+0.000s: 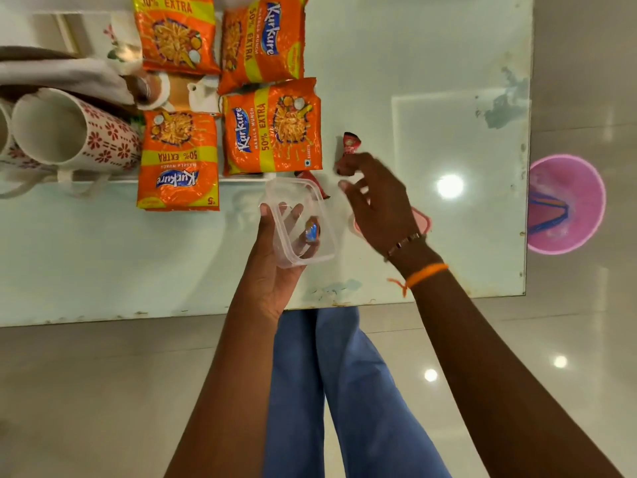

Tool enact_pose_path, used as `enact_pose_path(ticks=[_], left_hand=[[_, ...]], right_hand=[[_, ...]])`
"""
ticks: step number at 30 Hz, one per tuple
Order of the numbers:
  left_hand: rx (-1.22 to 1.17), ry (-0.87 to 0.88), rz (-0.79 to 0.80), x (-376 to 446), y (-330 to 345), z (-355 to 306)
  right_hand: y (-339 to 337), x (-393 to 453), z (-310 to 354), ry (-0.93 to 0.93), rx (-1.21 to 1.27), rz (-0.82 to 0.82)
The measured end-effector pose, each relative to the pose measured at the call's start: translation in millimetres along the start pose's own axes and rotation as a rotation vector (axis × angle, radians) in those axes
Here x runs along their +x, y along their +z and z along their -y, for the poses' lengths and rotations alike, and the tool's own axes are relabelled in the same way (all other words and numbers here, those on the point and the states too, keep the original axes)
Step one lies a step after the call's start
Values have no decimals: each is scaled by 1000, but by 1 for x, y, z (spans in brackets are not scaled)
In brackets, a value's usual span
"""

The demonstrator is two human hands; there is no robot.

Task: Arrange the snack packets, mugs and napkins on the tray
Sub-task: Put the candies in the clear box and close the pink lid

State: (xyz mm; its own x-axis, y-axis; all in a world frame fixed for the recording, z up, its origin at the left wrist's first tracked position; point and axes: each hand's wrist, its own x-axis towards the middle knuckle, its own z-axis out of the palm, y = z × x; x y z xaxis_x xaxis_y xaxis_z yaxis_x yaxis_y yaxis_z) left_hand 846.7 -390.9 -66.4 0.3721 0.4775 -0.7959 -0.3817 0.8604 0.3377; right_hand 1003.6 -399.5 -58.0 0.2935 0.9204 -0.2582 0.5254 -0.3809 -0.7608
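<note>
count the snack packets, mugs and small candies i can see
snack packets: 4
mugs: 2
candies: 3
total: 9

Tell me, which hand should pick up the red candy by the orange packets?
Probably the right hand: its fingers already reach the small red wrapped candy, while the left hand holds the clear plastic box.

We take this for a home: glass-topped table (448,81), polished floor tiles (86,391), patterned mugs (76,132), pink plastic bin (568,201).
</note>
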Motion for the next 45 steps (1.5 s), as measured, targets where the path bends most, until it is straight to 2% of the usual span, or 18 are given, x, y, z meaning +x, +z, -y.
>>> enact_pose_path(ticks=[1,3,6,10,13,16,17,19,21,23,25,30,35,37,40,42,44,45], left_hand=[[-4,-1,-5,0,-1,0],[-11,-5,-12,-2,-3,0],[-6,-8,-58,-3,-8,-1],[-5,-7,-101,-2,-15,0],[-7,2,-101,-2,-17,-1],[6,18,-101,-2,-20,-2],[16,21,-92,-2,-21,-3],[23,18,-83,-2,-26,-3],[29,20,-106,-3,-33,-4],[34,31,-128,-5,-40,-6],[29,38,-134,-6,-46,-8],[36,32,-119,-9,-52,-12],[34,20,-92,-10,-50,-10],[56,14,-69,-10,-46,-8],[76,1,-25,-10,-39,-6],[81,-11,-12,-11,-36,-5],[73,-23,-14,-9,-32,-6],[85,-32,-15,-8,-32,-5]], right_hand=[[4,11,-6,27,-122,-1],[13,31,-17,83,-321,100],[22,44,-25,145,-389,97],[14,30,-15,190,-185,-106],[10,-3,12,65,15,-181],[13,-32,31,-50,133,6],[13,-35,31,-42,139,24],[16,-27,22,30,105,-52],[24,-11,10,71,-34,-23],[40,2,1,15,-229,150],[55,11,-4,-18,-360,228],[60,5,-10,132,-243,31],[44,-29,8,327,14,-195],[46,-41,24,308,108,-175],[48,-51,37,264,171,-15],[38,-48,26,247,106,-86],[22,-42,1,260,-136,-177],[16,-39,-13,290,-290,-152]])
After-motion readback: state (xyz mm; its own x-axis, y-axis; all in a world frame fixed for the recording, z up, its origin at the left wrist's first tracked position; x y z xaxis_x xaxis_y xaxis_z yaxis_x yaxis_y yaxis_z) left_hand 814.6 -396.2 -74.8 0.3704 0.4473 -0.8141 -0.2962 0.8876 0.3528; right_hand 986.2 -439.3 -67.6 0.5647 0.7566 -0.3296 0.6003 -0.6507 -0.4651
